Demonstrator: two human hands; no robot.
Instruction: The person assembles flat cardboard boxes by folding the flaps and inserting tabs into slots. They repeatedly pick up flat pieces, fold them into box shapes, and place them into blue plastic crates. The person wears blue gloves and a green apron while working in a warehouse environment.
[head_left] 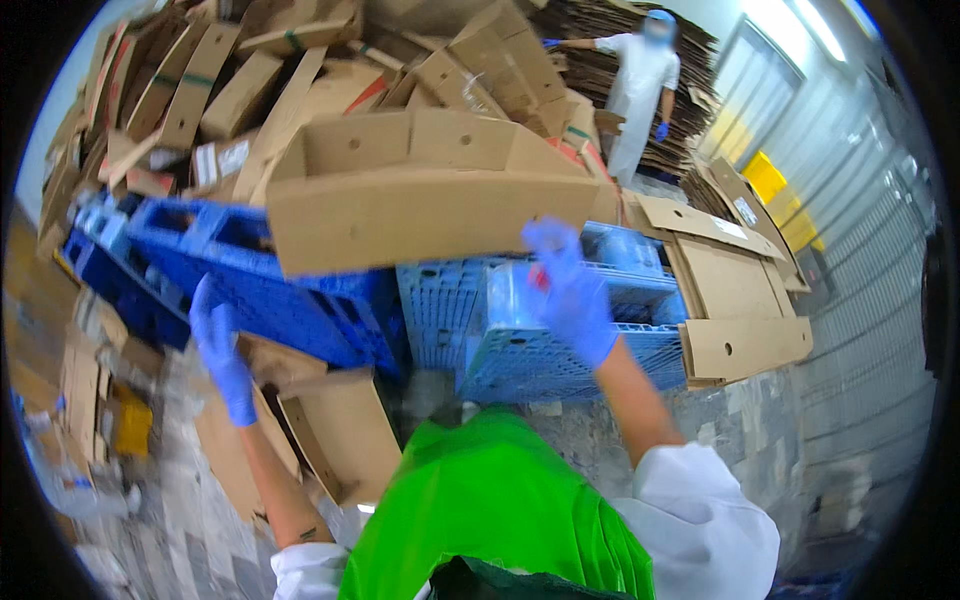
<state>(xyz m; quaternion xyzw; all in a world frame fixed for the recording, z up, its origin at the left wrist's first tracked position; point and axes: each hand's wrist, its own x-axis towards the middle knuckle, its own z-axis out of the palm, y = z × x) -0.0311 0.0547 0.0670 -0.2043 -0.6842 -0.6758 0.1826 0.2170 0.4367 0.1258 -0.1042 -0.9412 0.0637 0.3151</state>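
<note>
My left hand [222, 350], in a blue glove, is raised with its fingers stretched apart and nothing in it. In my right hand [572, 300], gloved too, a small red object [540, 278] shows between the curled fingers; its kind is too blurred to make out. Ahead of both hands is an open brown cardboard box [430, 220], its long side facing me. My right fingertips overlap the box's lower right edge in the view; whether they touch it I cannot tell. Blue plastic pallets [450, 310] stand below the box.
A large heap of cardboard boxes [240, 95] rises behind the pallets. Flattened cardboard [735, 285] lies stacked at right. More open boxes [345, 430] sit on the floor by my left forearm. A person [642, 90] in white stands at the back beside stacked cardboard.
</note>
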